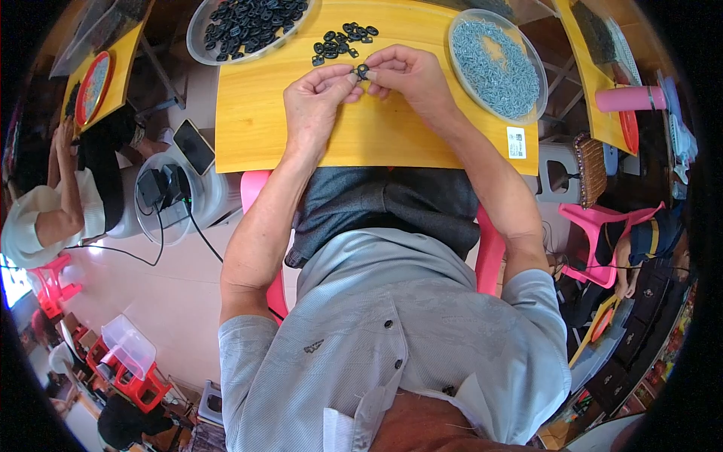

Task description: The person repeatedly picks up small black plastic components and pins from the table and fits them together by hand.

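Note:
Over the yellow table (271,128), my left hand (319,98) and my right hand (413,79) meet, thumbs and fingertips closed on a small black plastic part (361,72) with a ring-like opening. Whether a screw is in it is too small to tell. Just beyond my fingers lies a loose pile of similar black parts (331,49). A clear round tub (197,47) full of such black parts stands at the far left. To the right of my right hand is a second clear tub (533,105) with many small silvery-blue screws.
A white label (516,143) is on the table's front right corner. Left of the table, a phone (194,147) and black chargers (164,187) with cables rest on a stool. Other people sit at yellow tables on both sides. A pink bottle (631,99) is at the right.

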Motion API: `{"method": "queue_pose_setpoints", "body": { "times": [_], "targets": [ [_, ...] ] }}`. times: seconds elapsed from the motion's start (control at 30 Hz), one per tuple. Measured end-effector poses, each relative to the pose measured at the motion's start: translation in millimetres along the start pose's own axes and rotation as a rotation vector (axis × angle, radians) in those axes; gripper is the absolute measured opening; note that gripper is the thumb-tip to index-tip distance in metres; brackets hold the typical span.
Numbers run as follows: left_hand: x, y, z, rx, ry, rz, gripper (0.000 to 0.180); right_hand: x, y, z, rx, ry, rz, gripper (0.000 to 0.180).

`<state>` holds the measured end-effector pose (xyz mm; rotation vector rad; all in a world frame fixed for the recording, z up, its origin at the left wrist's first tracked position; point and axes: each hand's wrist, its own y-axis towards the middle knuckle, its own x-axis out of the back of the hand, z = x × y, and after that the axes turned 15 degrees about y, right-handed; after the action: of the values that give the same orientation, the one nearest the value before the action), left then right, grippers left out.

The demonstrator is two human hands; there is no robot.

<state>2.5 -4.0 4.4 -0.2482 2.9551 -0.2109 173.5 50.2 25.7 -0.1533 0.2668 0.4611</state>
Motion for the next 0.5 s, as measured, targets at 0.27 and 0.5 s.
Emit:
{"method": "queue_pose_setpoints", "body": {
  "times": [0.27, 0.5],
  "targets": [
    [1.0, 1.4, 2.1, -0.024, 0.013, 0.018, 0.019, 2.8, 1.0, -1.1, 0.015, 0.007, 0.003, 0.018],
    [1.5, 0.8, -2.2, 0.018, 0.031, 0.007, 0.017, 0.9, 1.2, -2.2, 0.018, 0.001, -0.002, 0.018]
  ]
}}
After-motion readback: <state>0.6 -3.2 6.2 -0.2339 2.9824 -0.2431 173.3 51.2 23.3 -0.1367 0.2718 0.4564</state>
